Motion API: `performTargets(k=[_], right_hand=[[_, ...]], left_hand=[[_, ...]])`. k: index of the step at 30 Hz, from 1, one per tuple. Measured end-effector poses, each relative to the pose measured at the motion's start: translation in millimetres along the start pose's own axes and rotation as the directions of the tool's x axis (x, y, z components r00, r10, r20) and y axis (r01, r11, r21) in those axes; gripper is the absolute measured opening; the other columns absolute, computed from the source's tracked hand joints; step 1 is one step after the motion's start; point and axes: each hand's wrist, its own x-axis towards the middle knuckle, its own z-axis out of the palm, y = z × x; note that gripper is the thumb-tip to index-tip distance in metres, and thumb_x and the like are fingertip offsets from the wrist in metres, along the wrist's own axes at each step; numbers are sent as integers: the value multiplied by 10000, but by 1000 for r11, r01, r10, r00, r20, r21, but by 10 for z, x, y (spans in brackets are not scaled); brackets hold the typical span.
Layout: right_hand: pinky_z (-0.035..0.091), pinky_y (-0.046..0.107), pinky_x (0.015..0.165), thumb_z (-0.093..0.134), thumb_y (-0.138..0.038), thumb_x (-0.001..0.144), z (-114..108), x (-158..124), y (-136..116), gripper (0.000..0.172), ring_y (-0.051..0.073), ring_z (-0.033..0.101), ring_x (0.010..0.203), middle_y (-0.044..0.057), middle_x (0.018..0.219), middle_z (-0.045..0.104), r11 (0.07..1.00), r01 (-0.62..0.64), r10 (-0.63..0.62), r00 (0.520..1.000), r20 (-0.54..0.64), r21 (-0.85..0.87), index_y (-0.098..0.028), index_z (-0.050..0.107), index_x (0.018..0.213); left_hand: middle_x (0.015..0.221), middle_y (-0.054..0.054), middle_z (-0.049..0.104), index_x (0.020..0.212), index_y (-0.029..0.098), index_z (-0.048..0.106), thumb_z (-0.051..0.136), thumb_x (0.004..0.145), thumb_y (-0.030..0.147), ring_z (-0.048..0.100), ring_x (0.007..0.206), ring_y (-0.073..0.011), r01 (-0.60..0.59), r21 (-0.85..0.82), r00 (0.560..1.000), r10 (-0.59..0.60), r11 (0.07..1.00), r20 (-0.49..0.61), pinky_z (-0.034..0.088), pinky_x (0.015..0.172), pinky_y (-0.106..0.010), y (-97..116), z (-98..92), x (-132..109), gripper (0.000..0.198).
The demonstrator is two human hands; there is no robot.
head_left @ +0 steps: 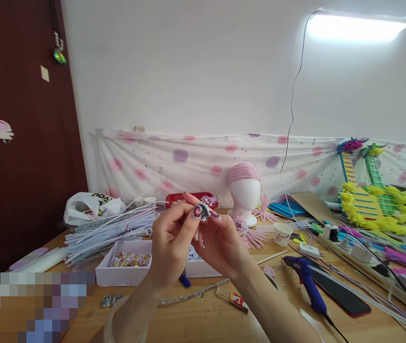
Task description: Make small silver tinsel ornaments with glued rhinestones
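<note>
My left hand [172,238] and my right hand [220,240] are raised together above the table, fingers pinched on a small silver glittery ornament [203,212] held between their fingertips. A thin white pipe cleaner [160,203] runs off to the left from the pinch. Below the hands sits a white box [119,276] with gold and pink gems in it. A silver tinsel stem [194,294] lies on the wooden table under my wrists.
A bundle of white and silver pipe cleaners [112,228] lies at left. A foam head [245,195] with pink yarn stands behind. A blue glue gun [308,283], paper cup [282,233], phone [342,297] and colourful foam guitars [370,200] fill the right side.
</note>
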Motion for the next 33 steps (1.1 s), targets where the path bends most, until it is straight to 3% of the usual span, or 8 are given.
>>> performTargets(k=[33], right_hand=[[398,200,657,716,-341,748,43,2,-5,417,91,416,563,-42,664,618,997,-15,15,1000,9,74,-218,737,1146]], left_hand=[[595,40,494,761,181,627,598,956,324,472,540,-105,27,6,1000,-27,1000,-6,401,516,-243,-46,-18,16,244]])
